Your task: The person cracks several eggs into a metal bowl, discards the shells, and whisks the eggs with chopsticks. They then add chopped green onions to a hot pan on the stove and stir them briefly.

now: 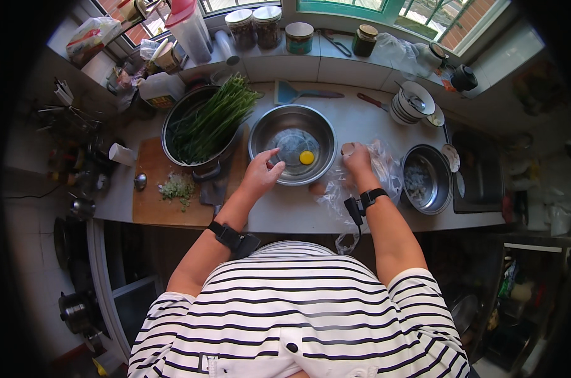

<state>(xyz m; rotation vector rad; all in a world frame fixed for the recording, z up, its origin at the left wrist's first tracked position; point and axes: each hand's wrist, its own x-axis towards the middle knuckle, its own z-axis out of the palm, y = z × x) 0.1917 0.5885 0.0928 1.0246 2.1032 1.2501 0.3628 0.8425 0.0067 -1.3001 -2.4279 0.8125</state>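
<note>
A steel bowl (292,118) stands before me, a raw egg with a whole yolk (306,157) in it. My left hand (264,173) is over the bowl's near left rim, its fingers apart and holding nothing. To the right of the bowl, my right hand (358,160) has its fingers closed on an eggshell (347,149), above a clear plastic bag (384,165). A brown egg (316,189) lies by the bowl's near right side, partly under the plastic.
A pot (170,137) of green stalks stands at left, beside a wooden cutting board (148,203) with chopped greens and a cleaver (213,193). At right are a steel pot (441,189), stacked bowls (413,101) and a sink (479,203). Behind lies a blue spatula (288,92).
</note>
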